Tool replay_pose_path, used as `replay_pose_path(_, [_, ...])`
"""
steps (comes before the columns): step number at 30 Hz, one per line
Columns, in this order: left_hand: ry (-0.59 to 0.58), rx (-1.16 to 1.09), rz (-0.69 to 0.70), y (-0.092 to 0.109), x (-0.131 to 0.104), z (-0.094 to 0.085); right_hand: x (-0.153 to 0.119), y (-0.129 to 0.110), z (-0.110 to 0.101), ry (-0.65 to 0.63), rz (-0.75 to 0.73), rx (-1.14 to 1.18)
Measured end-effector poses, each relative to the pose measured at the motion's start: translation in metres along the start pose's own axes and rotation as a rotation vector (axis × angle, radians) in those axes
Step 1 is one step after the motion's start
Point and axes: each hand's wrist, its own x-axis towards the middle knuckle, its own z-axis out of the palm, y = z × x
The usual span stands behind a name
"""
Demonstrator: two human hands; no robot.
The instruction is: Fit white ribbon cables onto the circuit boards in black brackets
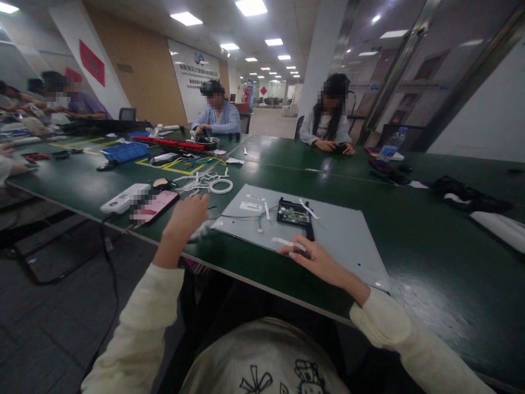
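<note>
A flat grey panel (340, 235) lies before me on the green table, with a small green circuit board (293, 214) in a black frame on it. Thin cables run left from the board, and white tape strips stick to the panel. At the panel's near edge rests my right hand (314, 260), fingers apart, touching a white tape strip (283, 241). My left hand (186, 216) is left of the panel, fingers curled together; whatever they hold is hidden. Just beyond it are a white tape roll (221, 186) and a tangle of white strips (199, 182).
Left of my hand lie a pink-screened phone (162, 206), a white power bank (125, 198) and a dark cable hanging off the edge. Farther off are a blue bin (125, 152) and a small wrench (245, 151). Two people sit across; a water bottle (392, 144) stands right.
</note>
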Motion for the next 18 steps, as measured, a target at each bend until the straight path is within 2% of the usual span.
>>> replay_pose_path(4, [-0.043, 0.037, -0.022, 0.006, 0.017, 0.022, 0.000, 0.001, 0.001, 0.000, -0.018, 0.011])
replay_pose_path(7, [-0.090, 0.013, -0.080, -0.004, 0.028, 0.043, 0.000, 0.003, 0.001, 0.001, -0.019, -0.001])
replay_pose_path(11, [-0.038, -0.040, -0.156, -0.018, 0.038, 0.064, 0.001, 0.004, 0.001, -0.003, -0.017, -0.002])
replay_pose_path(15, [0.045, -0.069, -0.163, -0.017, 0.039, 0.071, 0.001, 0.001, 0.000, -0.004, -0.001, -0.002])
replay_pose_path(18, [0.152, -0.081, -0.129, 0.000, 0.038, 0.064, 0.000, -0.001, 0.000, -0.013, 0.012, 0.005])
